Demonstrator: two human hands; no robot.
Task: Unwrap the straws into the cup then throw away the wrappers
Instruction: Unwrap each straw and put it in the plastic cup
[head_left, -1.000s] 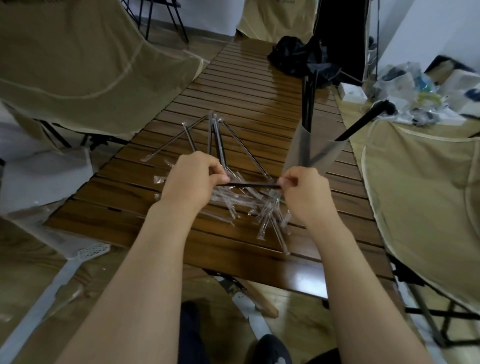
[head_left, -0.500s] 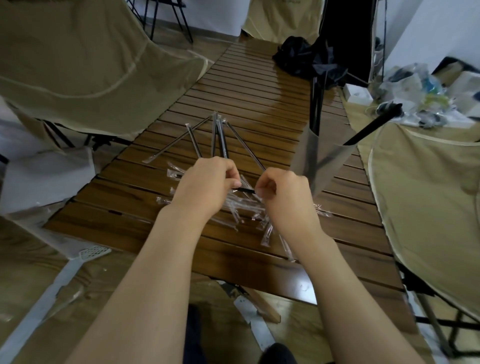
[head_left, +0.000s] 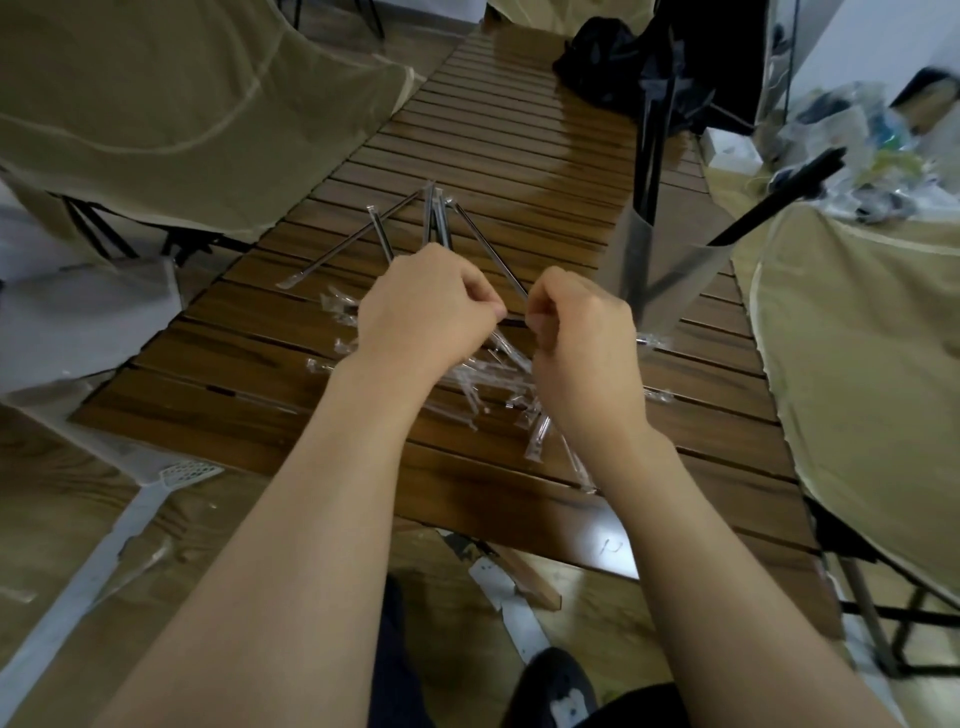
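While both hands worked close together above the slatted wooden table (head_left: 519, 499), the left hand (head_left: 423, 312) and right hand (head_left: 582, 338) each pinched one end of a thin dark straw (head_left: 511, 321), apparently stripping its sleeve. Beneath them lay a heap of crinkled clear wrappers (head_left: 488, 384). At 12 o'clock, several wrapped straws (head_left: 434, 218) fanned out, still unopened. At 2 o'clock stood the tall translucent cup (head_left: 660, 270), holding bare straws. The next move probably called for pulling the film free, then dropping the straw in the cup.
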